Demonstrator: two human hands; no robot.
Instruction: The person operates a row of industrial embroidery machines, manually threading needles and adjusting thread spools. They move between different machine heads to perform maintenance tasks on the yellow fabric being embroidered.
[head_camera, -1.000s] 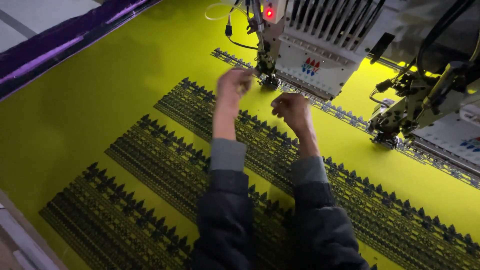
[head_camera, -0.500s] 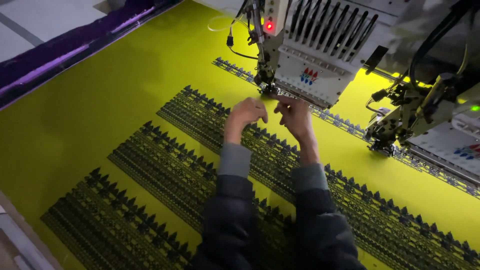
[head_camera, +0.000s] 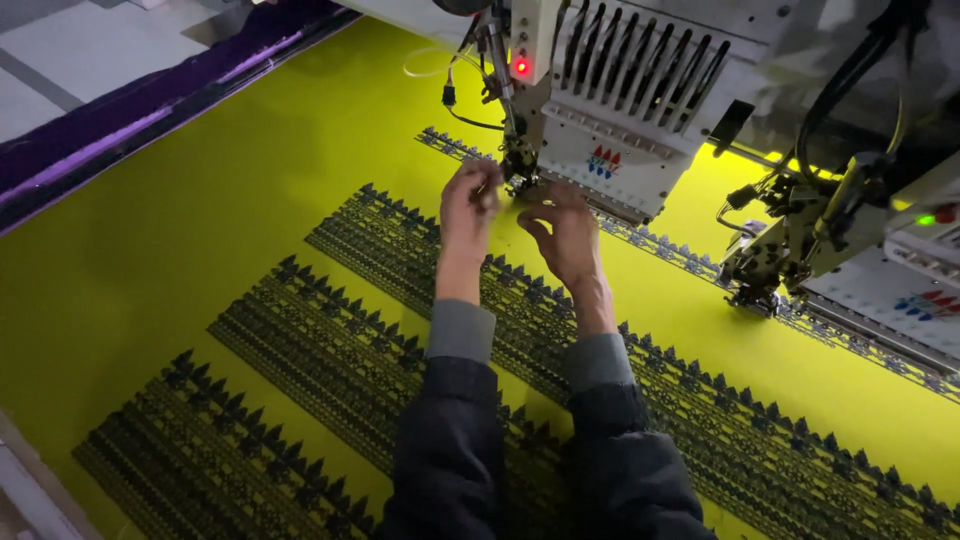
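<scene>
Reaching forward over the stretched bright yellow-green fabric (head_camera: 200, 230), your two hands meet right at the foot of the white multi-needle embroidery head (head_camera: 610, 130), the landmark for all that follows. Your left hand (head_camera: 468, 205) is raised just left of the head's needle area (head_camera: 520, 175), fingertips pressed together as if pinching something fine; whether a thread sits between them is too small to tell. Your right hand (head_camera: 562, 235) hovers just below and right of that point, fingers curled and loosely spread, holding nothing visible. The left hand is nearer the needle, which lies up and to its right. Long black embroidered lace-pattern bands (head_camera: 330, 340) run diagonally across the fabric, below the head. A second embroidery head (head_camera: 800, 240) stands well to the right
</scene>
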